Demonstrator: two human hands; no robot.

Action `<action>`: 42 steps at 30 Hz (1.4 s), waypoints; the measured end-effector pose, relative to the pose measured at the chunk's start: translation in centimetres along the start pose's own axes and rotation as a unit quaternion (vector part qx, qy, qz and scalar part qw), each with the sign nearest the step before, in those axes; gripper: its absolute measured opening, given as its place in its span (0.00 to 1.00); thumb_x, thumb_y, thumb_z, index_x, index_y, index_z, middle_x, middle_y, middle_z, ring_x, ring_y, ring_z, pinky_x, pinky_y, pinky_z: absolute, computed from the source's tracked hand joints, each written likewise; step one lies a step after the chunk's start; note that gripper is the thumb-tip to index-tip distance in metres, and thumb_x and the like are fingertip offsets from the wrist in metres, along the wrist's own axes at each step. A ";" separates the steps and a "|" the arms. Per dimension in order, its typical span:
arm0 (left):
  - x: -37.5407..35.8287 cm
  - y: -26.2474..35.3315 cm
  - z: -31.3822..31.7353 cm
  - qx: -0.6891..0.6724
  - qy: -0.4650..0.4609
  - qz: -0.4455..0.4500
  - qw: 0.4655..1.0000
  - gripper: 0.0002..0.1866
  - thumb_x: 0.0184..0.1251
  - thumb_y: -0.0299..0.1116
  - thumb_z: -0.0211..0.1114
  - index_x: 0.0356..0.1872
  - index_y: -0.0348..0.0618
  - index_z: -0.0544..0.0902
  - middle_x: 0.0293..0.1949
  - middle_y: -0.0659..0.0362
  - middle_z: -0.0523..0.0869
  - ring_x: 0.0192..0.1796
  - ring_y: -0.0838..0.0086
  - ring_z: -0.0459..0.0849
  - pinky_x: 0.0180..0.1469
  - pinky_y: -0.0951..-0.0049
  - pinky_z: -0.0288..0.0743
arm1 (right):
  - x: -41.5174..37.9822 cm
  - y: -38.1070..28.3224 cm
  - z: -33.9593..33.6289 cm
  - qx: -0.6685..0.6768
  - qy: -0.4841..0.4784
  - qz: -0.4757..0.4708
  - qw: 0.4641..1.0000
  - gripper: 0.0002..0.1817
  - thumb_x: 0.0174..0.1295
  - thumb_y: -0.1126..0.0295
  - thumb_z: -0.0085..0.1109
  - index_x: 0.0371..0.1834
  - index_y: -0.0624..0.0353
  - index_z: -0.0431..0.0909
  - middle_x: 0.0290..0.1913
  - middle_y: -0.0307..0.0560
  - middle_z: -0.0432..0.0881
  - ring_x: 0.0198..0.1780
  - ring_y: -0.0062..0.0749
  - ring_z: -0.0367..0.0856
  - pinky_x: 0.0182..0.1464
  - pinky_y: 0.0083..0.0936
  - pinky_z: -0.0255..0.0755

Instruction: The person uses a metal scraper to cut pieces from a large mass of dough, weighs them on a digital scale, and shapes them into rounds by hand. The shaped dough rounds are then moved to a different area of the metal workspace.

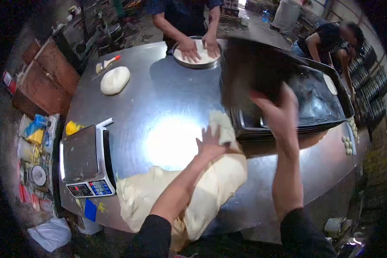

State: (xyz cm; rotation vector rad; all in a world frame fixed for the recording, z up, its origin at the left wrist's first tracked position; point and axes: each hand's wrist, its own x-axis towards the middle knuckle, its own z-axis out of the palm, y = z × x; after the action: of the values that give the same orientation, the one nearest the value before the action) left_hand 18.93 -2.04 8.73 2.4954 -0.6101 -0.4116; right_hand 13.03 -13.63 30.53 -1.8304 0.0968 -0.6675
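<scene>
My left hand (211,144) rests at the upper edge of a large mass of pale dough (223,176), its fingers spread. Against those fingers lies a paler, floury-looking flap (221,124). My right hand (280,112) is raised over the near left part of the dark trays, blurred by motion, with thumb and fingers apart and nothing visible in it. The dough spreads over the near edge of the metal table (137,99), partly hidden behind my left forearm.
A digital scale (81,155) stands at left, near a round dough piece (115,80) and a brush (107,64). Across the table, a person's hands press dough in a round pan (197,66). Stacked black trays (318,99) fill the right; another person bends beyond them.
</scene>
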 end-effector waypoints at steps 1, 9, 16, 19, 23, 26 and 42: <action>-0.4 -0.1 0.5 0.007 -0.050 0.010 0.999 0.42 0.56 0.58 0.59 0.67 0.40 0.64 0.71 0.42 0.55 0.72 0.46 0.52 0.68 0.51 0.57 | 3.1 1.0 3.2 -0.112 -0.062 -0.050 0.991 0.22 0.51 0.76 0.65 0.51 0.63 0.75 0.43 0.52 0.82 0.42 0.31 0.78 0.50 0.30 0.72; -2.0 -3.4 1.9 -0.050 -0.025 0.083 0.995 0.30 0.54 0.42 0.64 0.60 0.45 0.71 0.59 0.43 0.66 0.56 0.47 0.70 0.51 0.53 0.76 | 16.5 25.0 16.2 -0.485 -0.399 -0.144 0.765 0.15 0.44 0.71 0.55 0.38 0.55 0.81 0.34 0.59 0.82 0.39 0.56 0.82 0.43 0.46 0.76; -2.2 -5.8 1.6 -0.072 -0.042 0.103 0.991 0.20 0.57 0.31 0.58 0.54 0.49 0.76 0.51 0.46 0.71 0.53 0.47 0.73 0.47 0.52 0.78 | 15.3 27.9 14.1 -0.490 -0.528 -0.058 0.691 0.19 0.41 0.61 0.67 0.39 0.53 0.85 0.32 0.51 0.85 0.37 0.42 0.84 0.40 0.33 0.77; -3.3 -6.5 1.5 -0.065 -0.055 0.108 0.991 0.18 0.58 0.27 0.53 0.50 0.51 0.79 0.50 0.45 0.73 0.51 0.47 0.76 0.45 0.52 0.78 | 13.1 27.4 13.6 -0.427 -0.556 -0.016 0.713 0.23 0.35 0.62 0.72 0.41 0.53 0.84 0.32 0.50 0.85 0.36 0.42 0.84 0.39 0.34 0.77; -6.0 -7.7 -0.6 -0.051 -0.015 0.154 0.987 0.14 0.57 0.26 0.53 0.42 0.48 0.82 0.45 0.46 0.78 0.44 0.49 0.80 0.43 0.54 0.78 | 8.5 25.1 14.5 -0.497 -0.547 -0.002 0.673 0.26 0.33 0.65 0.73 0.43 0.50 0.84 0.36 0.48 0.86 0.37 0.40 0.84 0.40 0.32 0.77; -9.0 -8.7 -2.7 -0.015 -0.046 0.184 0.982 0.12 0.59 0.27 0.52 0.41 0.45 0.81 0.43 0.48 0.78 0.42 0.51 0.80 0.40 0.54 0.78 | 5.0 23.8 14.2 -0.518 -0.563 0.061 0.641 0.25 0.34 0.66 0.71 0.44 0.50 0.84 0.37 0.46 0.86 0.36 0.36 0.84 0.39 0.32 0.77; -20.1 -11.4 -8.7 -0.116 -0.159 0.334 0.922 0.26 0.60 0.41 0.65 0.61 0.49 0.75 0.63 0.47 0.71 0.63 0.53 0.70 0.63 0.61 0.64 | -23.6 9.2 3.1 -0.359 -0.069 -0.167 0.916 0.10 0.43 0.74 0.63 0.32 0.58 0.78 0.38 0.45 0.83 0.44 0.41 0.82 0.51 0.39 0.70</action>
State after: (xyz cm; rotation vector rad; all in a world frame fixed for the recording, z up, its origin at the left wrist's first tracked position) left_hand 9.18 20.27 12.62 1.8529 -1.3902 -0.5779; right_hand -2.86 -5.34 12.37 -2.6385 -0.0834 -0.7995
